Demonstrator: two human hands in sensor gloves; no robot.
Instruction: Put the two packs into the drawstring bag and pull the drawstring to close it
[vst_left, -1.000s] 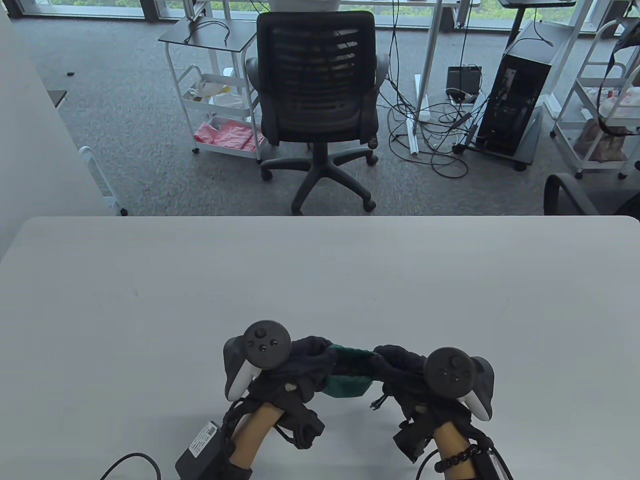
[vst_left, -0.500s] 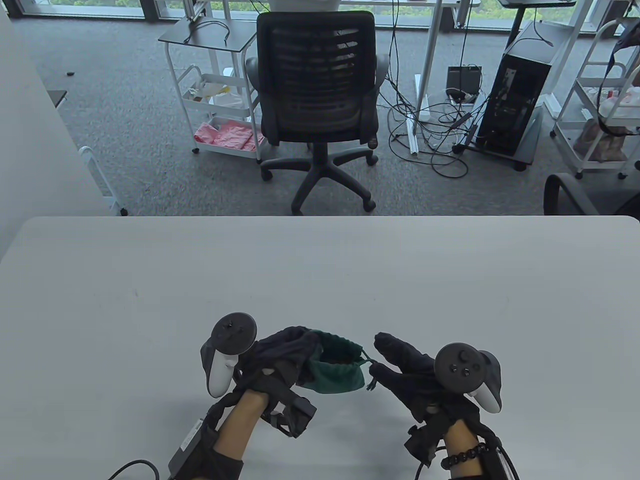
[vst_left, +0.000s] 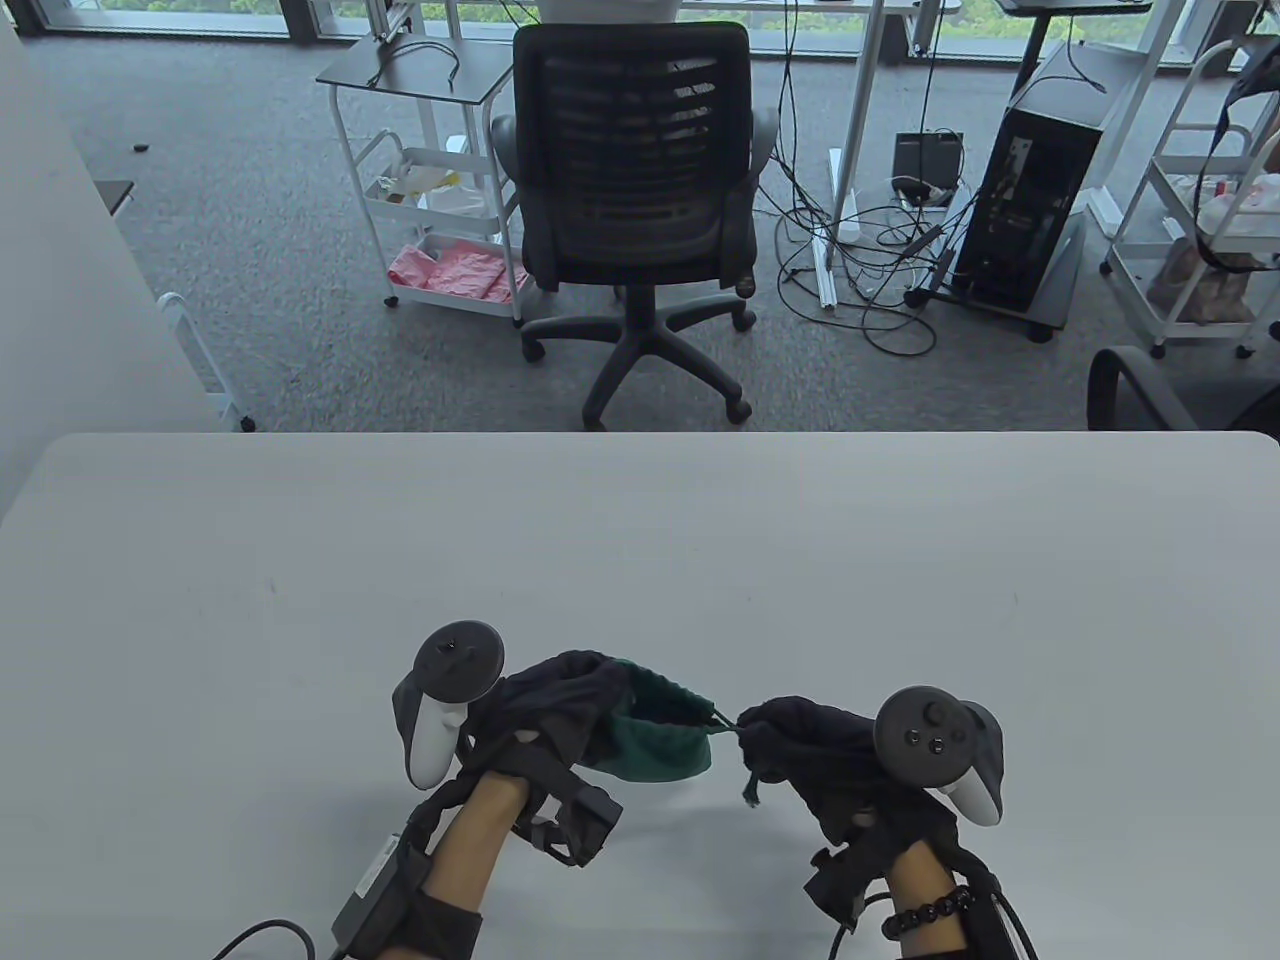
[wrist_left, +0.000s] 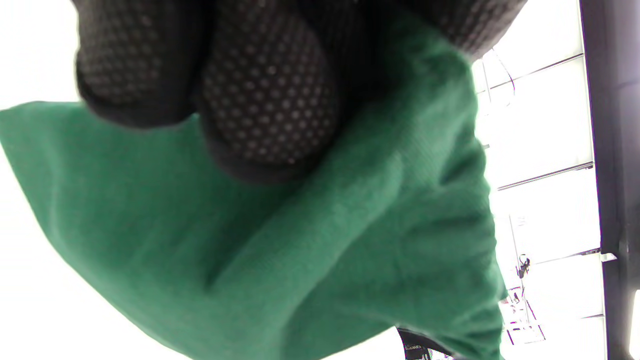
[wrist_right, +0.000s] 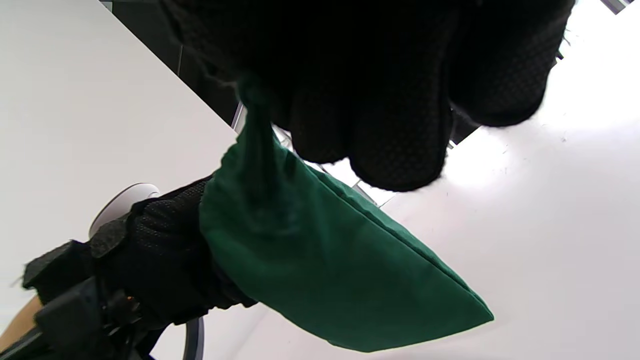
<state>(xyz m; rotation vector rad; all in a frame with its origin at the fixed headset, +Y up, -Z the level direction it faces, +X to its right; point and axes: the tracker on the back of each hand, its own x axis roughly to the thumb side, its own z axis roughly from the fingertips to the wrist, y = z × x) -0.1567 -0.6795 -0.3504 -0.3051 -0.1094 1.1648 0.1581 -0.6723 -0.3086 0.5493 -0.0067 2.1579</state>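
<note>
A small green drawstring bag (vst_left: 660, 748) hangs just above the table near its front edge, between both gloved hands. My left hand (vst_left: 585, 705) grips the bag's left side, its fingers (wrist_left: 270, 100) curled into the green cloth (wrist_left: 310, 240). My right hand (vst_left: 768, 728) is curled round the dark drawstring (vst_left: 724, 722) at the bag's right side, and a loose cord end (vst_left: 750, 792) dangles below it. In the right wrist view the bag (wrist_right: 325, 270) tapers up into my right fingers (wrist_right: 390, 125). The bag's mouth is gathered narrow. No packs are visible.
The white table (vst_left: 640, 560) stretches wide beyond and to both sides of the hands. A black office chair (vst_left: 635, 190) stands on the carpet past the far edge. A cable (vst_left: 265, 935) lies at the front left.
My right hand went from spread fingers beside the cord to a fist on the drawstring. The bag's mouth has drawn narrower and the bag has tilted, with my left hand shifted slightly left.
</note>
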